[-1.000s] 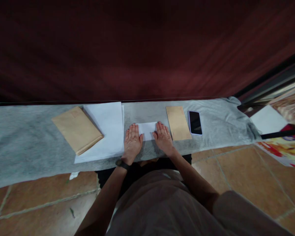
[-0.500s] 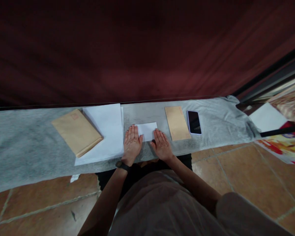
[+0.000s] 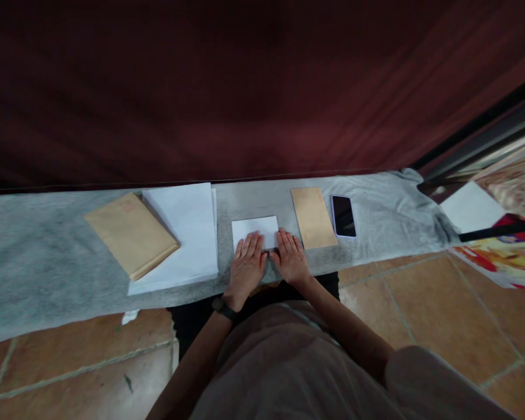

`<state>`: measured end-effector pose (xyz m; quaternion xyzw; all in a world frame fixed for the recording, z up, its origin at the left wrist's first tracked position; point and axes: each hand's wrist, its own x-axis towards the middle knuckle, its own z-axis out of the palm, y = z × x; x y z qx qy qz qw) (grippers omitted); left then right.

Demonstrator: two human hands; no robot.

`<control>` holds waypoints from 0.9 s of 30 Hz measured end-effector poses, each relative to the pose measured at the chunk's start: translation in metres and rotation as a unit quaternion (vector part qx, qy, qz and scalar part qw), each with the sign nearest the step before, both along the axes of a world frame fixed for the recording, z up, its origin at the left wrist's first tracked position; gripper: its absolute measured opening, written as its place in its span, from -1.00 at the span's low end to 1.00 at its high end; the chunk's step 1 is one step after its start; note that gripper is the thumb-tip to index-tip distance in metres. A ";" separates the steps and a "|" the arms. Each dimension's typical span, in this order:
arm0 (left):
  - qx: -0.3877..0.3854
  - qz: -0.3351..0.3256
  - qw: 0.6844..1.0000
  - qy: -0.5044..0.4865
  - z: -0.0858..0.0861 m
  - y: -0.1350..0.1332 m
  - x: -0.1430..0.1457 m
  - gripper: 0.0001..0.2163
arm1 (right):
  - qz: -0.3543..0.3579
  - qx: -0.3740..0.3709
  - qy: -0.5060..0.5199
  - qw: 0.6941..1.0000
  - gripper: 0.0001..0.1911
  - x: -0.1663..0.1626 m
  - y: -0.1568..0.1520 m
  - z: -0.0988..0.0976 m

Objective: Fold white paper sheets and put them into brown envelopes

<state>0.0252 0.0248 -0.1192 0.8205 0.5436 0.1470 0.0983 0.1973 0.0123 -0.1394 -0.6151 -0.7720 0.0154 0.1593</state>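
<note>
A small folded white paper [image 3: 254,227] lies on the grey cloth [image 3: 48,251] in front of me. My left hand [image 3: 246,266] rests flat with its fingers stretched over the paper's near edge. My right hand [image 3: 291,256] lies flat beside it, fingertips at the paper's near right corner. Both hands are open and hold nothing. A dark band sits on my left wrist.
A stack of white sheets [image 3: 188,227] lies to the left with a large brown envelope [image 3: 130,233] on its left edge. A narrow brown envelope [image 3: 312,217] and a black phone [image 3: 343,215] lie to the right. A dark red curtain hangs behind; tiled floor is below.
My left hand has slid right, from the paper's left side to its near edge, close beside my right hand. More of the white paper shows now.
</note>
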 end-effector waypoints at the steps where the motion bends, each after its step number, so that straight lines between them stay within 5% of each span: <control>1: -0.001 0.004 1.000 0.005 0.000 -0.001 0.000 -0.48 | 0.001 0.001 -0.002 1.000 -0.34 0.000 0.000 0.000; 12: 0.031 0.067 0.997 -0.015 -0.009 -0.007 -0.032 -0.49 | -0.003 0.000 0.007 1.000 -0.33 -0.001 0.000 0.000; 27: -0.024 -0.018 0.999 0.012 0.006 0.009 -0.054 -0.49 | -0.013 -0.054 0.007 0.998 -0.34 -0.005 0.002 0.013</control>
